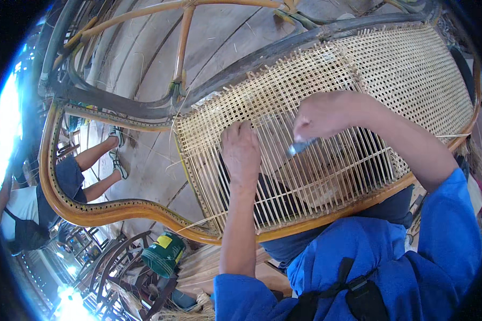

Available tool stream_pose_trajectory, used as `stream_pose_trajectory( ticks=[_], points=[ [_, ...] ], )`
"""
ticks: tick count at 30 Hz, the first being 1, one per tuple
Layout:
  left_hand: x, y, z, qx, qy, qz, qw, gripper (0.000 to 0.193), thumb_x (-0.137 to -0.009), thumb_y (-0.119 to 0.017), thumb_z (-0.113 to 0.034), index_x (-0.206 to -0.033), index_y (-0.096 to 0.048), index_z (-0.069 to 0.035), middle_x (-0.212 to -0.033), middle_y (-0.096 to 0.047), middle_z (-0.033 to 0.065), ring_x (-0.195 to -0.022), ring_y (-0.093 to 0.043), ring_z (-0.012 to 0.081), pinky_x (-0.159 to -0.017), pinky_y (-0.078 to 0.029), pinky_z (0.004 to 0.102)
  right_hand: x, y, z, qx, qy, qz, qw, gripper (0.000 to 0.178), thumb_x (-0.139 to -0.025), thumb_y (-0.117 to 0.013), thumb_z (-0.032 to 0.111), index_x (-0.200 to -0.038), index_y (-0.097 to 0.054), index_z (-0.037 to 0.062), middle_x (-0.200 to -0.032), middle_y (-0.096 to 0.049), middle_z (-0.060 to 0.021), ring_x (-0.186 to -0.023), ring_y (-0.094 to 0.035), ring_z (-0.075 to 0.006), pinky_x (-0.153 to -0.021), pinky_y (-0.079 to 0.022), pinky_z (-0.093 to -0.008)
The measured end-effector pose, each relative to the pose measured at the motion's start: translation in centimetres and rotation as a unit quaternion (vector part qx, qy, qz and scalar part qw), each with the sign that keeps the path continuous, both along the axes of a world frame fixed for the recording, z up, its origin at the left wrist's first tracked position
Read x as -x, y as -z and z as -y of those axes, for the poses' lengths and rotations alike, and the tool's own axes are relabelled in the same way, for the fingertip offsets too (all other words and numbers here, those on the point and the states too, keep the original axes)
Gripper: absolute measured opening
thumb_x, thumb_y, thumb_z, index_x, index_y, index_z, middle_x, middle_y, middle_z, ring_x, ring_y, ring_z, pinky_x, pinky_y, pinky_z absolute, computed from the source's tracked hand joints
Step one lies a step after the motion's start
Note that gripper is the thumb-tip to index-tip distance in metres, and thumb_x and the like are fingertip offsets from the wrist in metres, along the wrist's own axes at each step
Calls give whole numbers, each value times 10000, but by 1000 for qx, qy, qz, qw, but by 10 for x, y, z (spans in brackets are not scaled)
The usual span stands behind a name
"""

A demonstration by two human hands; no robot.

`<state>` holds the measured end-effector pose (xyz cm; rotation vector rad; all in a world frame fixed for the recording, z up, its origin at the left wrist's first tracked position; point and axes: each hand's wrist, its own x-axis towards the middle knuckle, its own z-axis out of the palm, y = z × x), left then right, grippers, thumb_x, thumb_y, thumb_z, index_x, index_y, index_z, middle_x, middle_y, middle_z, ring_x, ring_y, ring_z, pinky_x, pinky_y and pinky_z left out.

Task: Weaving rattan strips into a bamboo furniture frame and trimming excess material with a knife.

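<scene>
A curved wooden frame (300,218) lies across my lap, strung with pale cane webbing (407,64). Its far and right parts are closely woven, while the near-left part has bare parallel cane strands (284,187) with gaps between them. My left hand (242,152) is on these strands at the edge of the weave, its fingers curled down; what they pinch is hidden. To its right, my right hand (324,116) is closed above the strands. From its fist sticks a small shiny metal tool (300,146), blurred, its kind unclear.
Dark frame rails (128,109) and a bare curved arm with a row of holes (85,215) extend left. A green bucket (164,254) stands lower left beside dark curved furniture parts (110,267). Another person (64,182) is at the far left. Fibre scraps lie on the floor.
</scene>
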<state>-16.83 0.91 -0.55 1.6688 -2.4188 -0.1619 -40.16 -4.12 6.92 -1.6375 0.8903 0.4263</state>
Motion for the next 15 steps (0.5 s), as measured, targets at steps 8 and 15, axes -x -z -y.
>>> stream_pose_trajectory(
  ticks=[8,15],
  points=[
    [15,-5,18,-86,85,121,985,113,-718,-564,-44,-830,-572,-43,-907,-548,94,-868,-573,232,-650,-542,325,3,12,4,34,-7,-21,999,299,-879,-452,275,-831,-632,41,-707,-612,-116,-591,-579,-239,-624,-470,-384],
    [3,-2,26,-82,147,108,980,83,-713,-559,-54,-796,-564,-51,-837,-546,79,-832,-576,233,-654,-536,321,9,28,0,140,120,-4,983,287,-863,-485,272,-861,-659,43,-689,-607,-117,-608,-580,-229,-653,-474,-379]
  ],
)
